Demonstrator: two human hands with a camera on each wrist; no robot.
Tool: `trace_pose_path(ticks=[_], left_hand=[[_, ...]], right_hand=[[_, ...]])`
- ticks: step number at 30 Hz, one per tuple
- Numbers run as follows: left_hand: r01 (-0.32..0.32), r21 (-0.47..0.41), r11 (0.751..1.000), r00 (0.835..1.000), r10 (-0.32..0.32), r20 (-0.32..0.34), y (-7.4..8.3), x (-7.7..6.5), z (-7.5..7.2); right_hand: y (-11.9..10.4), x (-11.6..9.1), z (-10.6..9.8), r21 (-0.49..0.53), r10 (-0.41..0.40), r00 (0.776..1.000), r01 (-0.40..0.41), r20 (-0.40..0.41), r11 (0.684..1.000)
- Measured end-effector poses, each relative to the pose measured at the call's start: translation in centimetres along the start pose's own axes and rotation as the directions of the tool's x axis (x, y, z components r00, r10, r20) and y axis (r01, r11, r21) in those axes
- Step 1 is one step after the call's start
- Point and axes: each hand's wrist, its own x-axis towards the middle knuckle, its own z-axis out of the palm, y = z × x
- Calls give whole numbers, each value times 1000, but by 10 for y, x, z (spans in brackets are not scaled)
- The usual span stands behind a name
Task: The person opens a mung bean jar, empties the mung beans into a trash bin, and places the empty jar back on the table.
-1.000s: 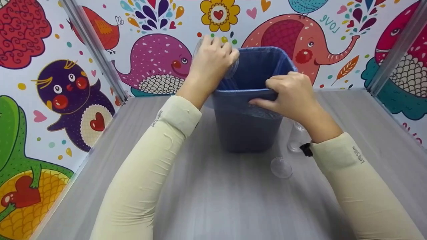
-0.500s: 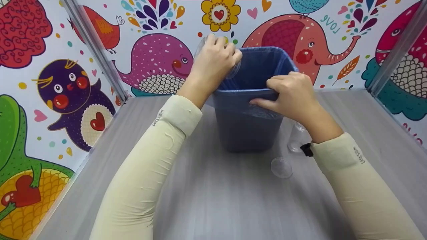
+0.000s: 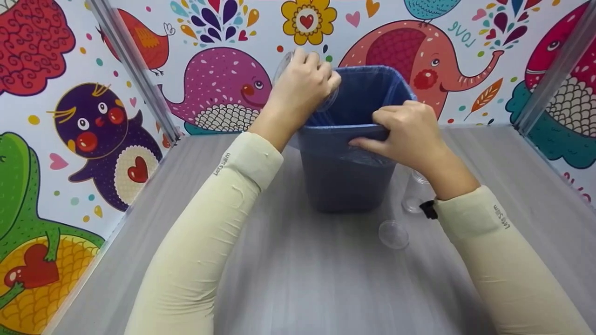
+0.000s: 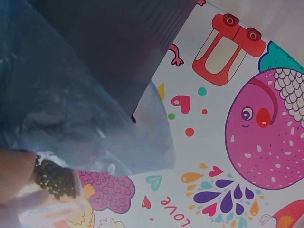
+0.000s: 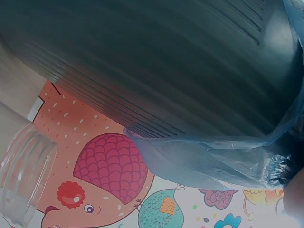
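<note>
A dark waste bin (image 3: pixel 347 181) lined with a blue plastic bag (image 3: pixel 363 93) stands upright at the middle of the table. My left hand (image 3: pixel 302 86) grips a clear plastic jar (image 3: pixel 282 67) at the bin's left rim, tilted toward the opening. Small dark green grains (image 4: pixel 57 180) show inside the jar in the left wrist view. My right hand (image 3: pixel 407 130) grips the bin's front right rim over the folded bag, thumb outside. A clear round lid (image 3: pixel 393 234) lies flat in front of the bin. Another clear jar (image 3: pixel 414 193) stands at its right, partly hidden by my right wrist.
The grey table (image 3: pixel 288 279) is bounded by printed walls at the back and both sides. Metal posts (image 3: pixel 132 70) mark the corners. A black strap piece (image 3: pixel 427 209) shows at my right cuff, close to the standing jar.
My left hand has shifted slightly to the right with the jar, which is turned a little further toward the bin. My right hand, the bin and the lid have stayed in place.
</note>
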Motion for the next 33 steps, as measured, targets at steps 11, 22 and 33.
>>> trace_pose_path(ticks=[11,22,33], left_hand=[[-42,46,998,999,43,-13,0,2,1],[-72,63,995,997,70,38,0,3,-1],[-77,98,992,996,72,57,0,3,0]], right_hand=[[0,0,0,-12,-9,1000,9,-1,1000],[0,0,0,-15,7,1000,-7,9,1000],[0,0,0,-10,6,1000,-5,7,1000]])
